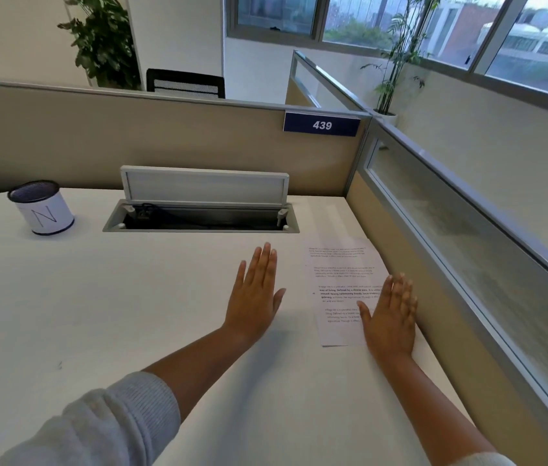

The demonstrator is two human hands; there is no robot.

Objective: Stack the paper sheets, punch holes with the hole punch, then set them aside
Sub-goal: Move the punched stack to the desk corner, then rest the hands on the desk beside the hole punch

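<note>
Printed paper sheets (pixel 340 280) lie in a stack on the white desk (pixel 97 314), close to its right edge by the partition. My right hand (pixel 388 317) rests flat, palm down, on the stack's near right corner. My left hand (pixel 255 294) lies flat on the bare desk just left of the sheets, fingers extended and together, holding nothing. No hole punch is in view.
An open cable hatch (pixel 202 216) with a raised lid is set into the desk behind my hands. A white cup marked N (pixel 42 208) stands at the far left. Beige partitions (pixel 165 139) wall the desk at the back and right.
</note>
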